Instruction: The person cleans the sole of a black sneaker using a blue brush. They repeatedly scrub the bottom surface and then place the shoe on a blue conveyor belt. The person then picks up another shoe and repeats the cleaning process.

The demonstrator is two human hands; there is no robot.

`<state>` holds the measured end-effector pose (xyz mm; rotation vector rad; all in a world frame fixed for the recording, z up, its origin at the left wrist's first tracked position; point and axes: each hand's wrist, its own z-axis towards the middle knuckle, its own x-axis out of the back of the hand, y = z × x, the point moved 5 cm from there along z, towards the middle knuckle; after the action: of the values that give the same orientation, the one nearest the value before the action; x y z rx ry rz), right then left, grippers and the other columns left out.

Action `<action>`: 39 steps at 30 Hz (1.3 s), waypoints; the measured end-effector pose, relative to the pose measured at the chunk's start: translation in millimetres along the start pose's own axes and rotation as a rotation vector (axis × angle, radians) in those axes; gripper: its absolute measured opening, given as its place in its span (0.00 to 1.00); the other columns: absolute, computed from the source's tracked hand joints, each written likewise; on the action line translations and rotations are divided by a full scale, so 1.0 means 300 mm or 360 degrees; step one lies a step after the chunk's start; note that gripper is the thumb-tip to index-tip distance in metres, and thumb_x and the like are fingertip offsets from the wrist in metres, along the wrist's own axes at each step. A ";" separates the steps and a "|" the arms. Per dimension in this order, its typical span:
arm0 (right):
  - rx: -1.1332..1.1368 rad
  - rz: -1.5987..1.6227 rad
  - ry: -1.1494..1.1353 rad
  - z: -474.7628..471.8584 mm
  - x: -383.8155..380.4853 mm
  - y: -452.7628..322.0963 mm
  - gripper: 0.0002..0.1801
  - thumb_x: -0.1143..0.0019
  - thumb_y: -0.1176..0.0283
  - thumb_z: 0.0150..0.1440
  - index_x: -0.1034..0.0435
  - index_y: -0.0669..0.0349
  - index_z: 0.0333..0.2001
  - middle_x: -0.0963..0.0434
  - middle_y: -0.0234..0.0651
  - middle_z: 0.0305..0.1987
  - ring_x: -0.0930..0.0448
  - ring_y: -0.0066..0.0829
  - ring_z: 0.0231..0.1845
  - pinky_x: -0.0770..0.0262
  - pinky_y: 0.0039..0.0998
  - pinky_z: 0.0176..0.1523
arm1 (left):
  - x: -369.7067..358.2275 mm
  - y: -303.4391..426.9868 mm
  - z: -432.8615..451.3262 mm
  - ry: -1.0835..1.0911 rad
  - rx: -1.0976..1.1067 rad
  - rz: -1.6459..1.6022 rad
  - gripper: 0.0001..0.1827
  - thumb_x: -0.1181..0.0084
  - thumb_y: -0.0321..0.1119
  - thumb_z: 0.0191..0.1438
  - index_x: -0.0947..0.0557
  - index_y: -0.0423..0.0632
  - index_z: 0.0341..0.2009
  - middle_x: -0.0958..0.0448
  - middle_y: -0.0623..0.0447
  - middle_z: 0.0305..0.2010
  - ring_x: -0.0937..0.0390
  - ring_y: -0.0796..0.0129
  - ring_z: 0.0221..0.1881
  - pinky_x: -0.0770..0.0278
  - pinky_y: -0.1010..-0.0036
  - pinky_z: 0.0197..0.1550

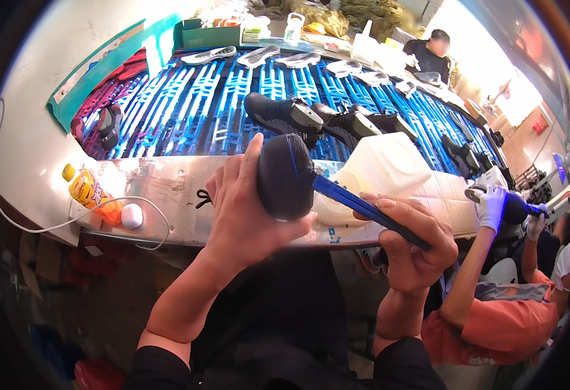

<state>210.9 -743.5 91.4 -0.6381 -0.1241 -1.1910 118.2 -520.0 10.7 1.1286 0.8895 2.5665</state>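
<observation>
My left hand (pixel 241 214) grips a black shoe upper (pixel 282 180) from its left side, thumb underneath, holding it above the bench edge. A thin blue line runs across the upper's dark surface. Between the fingers and thumb of my right hand (pixel 419 241) is a blue-handled brush (pixel 363 207), slanting up to the left. Its dark tip meets the upper's right side. Just behind the brush, a cut translucent plastic jug (pixel 387 161) rests tilted on the bench. Black shoes on lasts (pixel 285 117) sit on the blue-slatted conveyor beyond the upper.
Pale shoe soles (pixel 260 56) line the conveyor's (pixel 226 97) far side. An orange drink bottle (pixel 89 192), a white round object (pixel 131 216) and a cable (pixel 46 230) occupy the bench's left. At right, a co-worker's gloved hand (pixel 492 207) holds a shoe; another person (pixel 431 58) sits across.
</observation>
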 end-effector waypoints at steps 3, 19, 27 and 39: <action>0.0082 0.0016 -0.0120 0.032 -0.011 0.057 0.18 0.29 0.74 0.66 0.18 0.72 0.56 0.09 0.64 0.50 0.05 0.51 0.49 0.09 0.43 0.57 | 0.025 -0.021 0.053 -0.0136 0.0004 -0.0076 0.71 0.12 0.51 0.36 0.37 0.43 0.82 0.25 0.39 0.64 0.27 0.41 0.65 0.38 0.47 0.74; -0.0125 0.0062 0.0176 0.114 0.020 0.107 0.18 0.39 0.76 0.73 0.21 0.80 0.60 0.10 0.57 0.47 0.06 0.44 0.41 0.10 0.38 0.51 | -0.008 -0.007 0.108 -0.0235 0.0164 -0.0027 0.69 0.12 0.54 0.38 0.36 0.48 0.81 0.26 0.39 0.66 0.28 0.40 0.69 0.38 0.45 0.75; 0.0085 -0.0129 -0.0139 0.165 0.035 0.039 0.17 0.32 0.80 0.66 0.18 0.77 0.56 0.09 0.57 0.46 0.05 0.44 0.43 0.10 0.38 0.52 | -0.020 0.020 0.086 -0.0102 0.0054 0.0019 0.69 0.11 0.53 0.38 0.36 0.46 0.81 0.26 0.39 0.65 0.28 0.40 0.68 0.36 0.45 0.74; 0.0072 0.0077 -0.0264 0.133 0.050 0.124 0.23 0.22 0.84 0.56 0.14 0.65 0.57 0.09 0.53 0.57 0.07 0.47 0.57 0.10 0.40 0.59 | 0.008 -0.014 0.146 -0.0300 0.0056 -0.0173 0.65 0.11 0.53 0.38 0.31 0.49 0.78 0.23 0.40 0.63 0.26 0.42 0.68 0.34 0.46 0.75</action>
<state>259.1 -726.8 115.5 -0.6960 -0.2733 -1.0847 148.0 -496.2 32.7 1.2705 0.9261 2.3218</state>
